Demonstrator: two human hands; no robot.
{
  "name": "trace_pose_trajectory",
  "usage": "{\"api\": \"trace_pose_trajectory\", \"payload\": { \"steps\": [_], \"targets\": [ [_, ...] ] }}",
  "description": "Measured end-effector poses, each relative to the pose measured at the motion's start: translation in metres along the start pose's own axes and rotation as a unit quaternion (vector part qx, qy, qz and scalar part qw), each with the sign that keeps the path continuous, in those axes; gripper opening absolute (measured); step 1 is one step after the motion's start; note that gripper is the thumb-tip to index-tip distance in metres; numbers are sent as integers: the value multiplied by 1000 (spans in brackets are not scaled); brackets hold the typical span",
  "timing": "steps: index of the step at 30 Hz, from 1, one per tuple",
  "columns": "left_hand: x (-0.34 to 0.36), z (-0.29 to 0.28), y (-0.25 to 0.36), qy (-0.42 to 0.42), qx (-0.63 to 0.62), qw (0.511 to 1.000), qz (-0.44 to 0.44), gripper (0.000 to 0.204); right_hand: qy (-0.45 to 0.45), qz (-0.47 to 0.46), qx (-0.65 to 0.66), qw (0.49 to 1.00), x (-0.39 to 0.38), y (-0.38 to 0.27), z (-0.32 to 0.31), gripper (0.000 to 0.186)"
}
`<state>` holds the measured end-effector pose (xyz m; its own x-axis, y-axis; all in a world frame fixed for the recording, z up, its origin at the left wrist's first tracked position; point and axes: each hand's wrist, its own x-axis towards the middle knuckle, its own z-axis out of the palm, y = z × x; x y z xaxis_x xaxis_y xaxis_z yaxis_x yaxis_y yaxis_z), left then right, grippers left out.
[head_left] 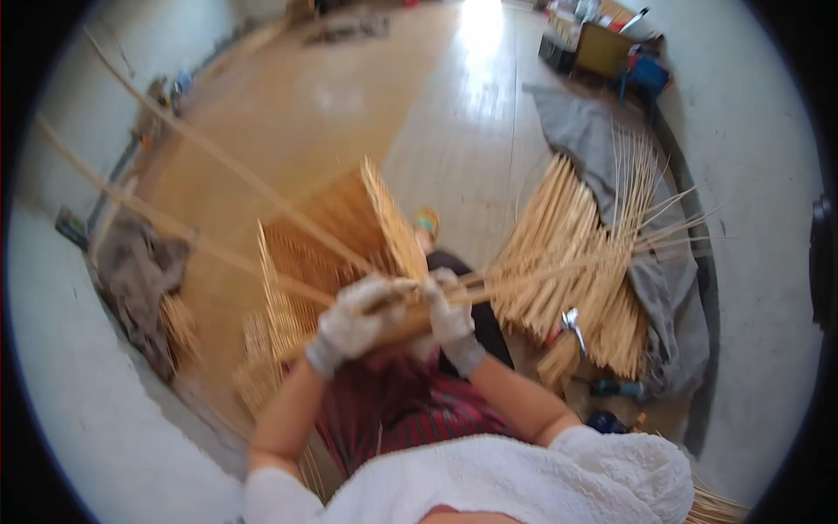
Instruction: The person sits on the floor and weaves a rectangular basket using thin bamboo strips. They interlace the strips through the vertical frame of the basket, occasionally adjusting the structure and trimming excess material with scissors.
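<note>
A box-shaped woven cane basket rests tilted at my lap, its open side facing away from me. My left hand, in a whitish glove, is closed at the basket's near edge around long pale cane strips, which stretch up to the far left. Close beside it, my right hand, gloved too, is closed on thin cane strips running out to the right. The fingertips and the spot where the strips meet the weave are partly hidden and slightly blurred.
Bundles of cut cane lie on a grey cloth to the right. Nearby are red-handled pliers and a dark green tool. Another cloth lies left by the wall. Cluttered furniture stands far right.
</note>
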<state>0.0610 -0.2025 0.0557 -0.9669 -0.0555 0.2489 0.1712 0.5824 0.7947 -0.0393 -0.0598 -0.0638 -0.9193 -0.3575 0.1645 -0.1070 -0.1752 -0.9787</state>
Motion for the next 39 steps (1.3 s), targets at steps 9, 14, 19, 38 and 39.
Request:
{"api": "trace_pose_trajectory", "payload": {
  "steps": [9,14,19,38,39],
  "targets": [
    [-2,-12,-6,-84,119,988,59,50,-45,145,188,970,-25,-44,-24,18],
    [-6,-7,-6,-81,84,992,45,55,-104,195,207,953,-52,-21,-58,20],
    [-10,-3,-13,-56,72,996,23,53,-105,509,197,831,-41,-40,-46,42],
    [-5,28,6,72,-10,994,-84,31,-71,-441,-492,748,-1,-101,-91,23],
    [-5,29,5,74,5,994,-81,30,-60,-436,-495,749,-3,-97,-88,22]
  ]
}}
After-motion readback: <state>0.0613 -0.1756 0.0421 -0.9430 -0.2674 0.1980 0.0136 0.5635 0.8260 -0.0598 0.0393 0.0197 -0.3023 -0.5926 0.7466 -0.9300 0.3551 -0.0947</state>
